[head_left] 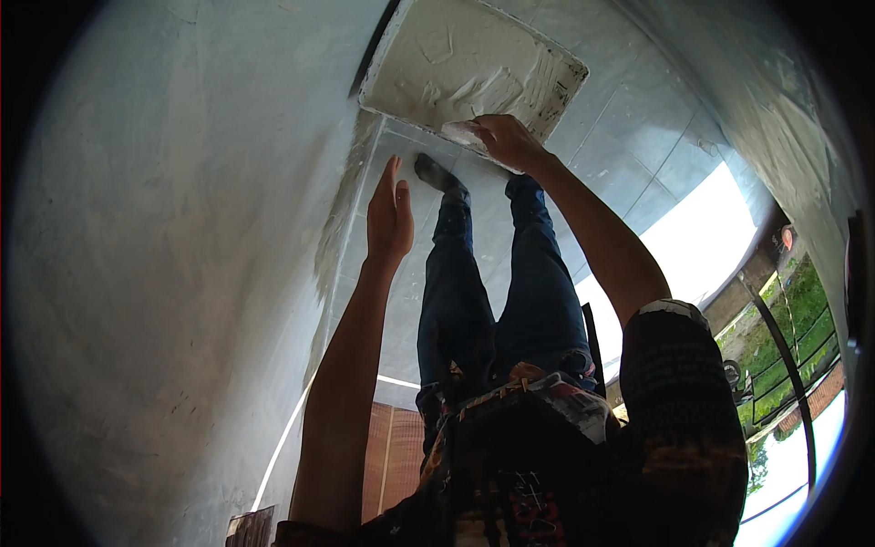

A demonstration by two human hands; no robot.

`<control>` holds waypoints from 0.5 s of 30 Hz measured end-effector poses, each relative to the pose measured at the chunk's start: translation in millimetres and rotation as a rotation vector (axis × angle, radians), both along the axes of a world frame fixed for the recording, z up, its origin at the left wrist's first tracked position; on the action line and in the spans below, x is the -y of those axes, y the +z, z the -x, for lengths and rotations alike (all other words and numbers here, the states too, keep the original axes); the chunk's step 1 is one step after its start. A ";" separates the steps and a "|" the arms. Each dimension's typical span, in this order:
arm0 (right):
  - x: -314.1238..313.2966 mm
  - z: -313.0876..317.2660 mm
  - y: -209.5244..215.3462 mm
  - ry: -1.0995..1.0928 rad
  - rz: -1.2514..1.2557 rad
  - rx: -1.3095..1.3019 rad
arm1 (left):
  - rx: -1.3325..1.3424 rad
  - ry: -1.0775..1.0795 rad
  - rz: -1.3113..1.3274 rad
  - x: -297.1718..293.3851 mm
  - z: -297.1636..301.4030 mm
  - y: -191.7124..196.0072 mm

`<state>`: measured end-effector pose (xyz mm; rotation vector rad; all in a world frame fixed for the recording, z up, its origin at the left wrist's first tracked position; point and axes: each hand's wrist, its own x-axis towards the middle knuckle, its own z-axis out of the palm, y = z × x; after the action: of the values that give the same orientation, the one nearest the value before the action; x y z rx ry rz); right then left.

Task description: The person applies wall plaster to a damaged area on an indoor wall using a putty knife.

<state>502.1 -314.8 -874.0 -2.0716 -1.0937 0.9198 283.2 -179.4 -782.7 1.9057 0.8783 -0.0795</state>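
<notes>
My right hand [509,144] is closed round a flat trowel [463,134] caked with white plaster, most of it hidden under the fingers. It is at the near edge of a shallow tray [387,108] of wet, off-white plaster [447,59]. Ridges and scrape marks run across the plaster's surface. To the left, my left hand [390,214] is raised with its fingers stretched out and nothing in it. That hand is beside a grey, smoothly coated wall [182,228], apparently without touching it.
My legs in blue jeans [451,283] stand on grey floor tiles [629,118] below the tray. Plaster smears the floor along the wall's foot. Another coated wall [775,91] curves along the upper right. Bright light, a dark railing [788,356] and grass [802,301] show at right.
</notes>
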 end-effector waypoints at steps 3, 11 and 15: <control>2.0 -3.2 5.7 -0.153 0.128 -0.094 | 0.000 -0.003 -0.001 2.0 0.2 0.1; 26.9 15.6 19.8 -0.320 0.137 -0.122 | 0.001 -0.015 -0.013 4.3 2.4 1.9; 28.1 22.0 12.4 -0.197 -0.080 0.003 | 0.015 -0.019 -0.013 8.0 4.7 -1.3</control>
<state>480.1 -342.9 -861.6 -2.0720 -0.8935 0.7639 278.4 -187.4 -784.0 1.9245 0.8525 -0.0708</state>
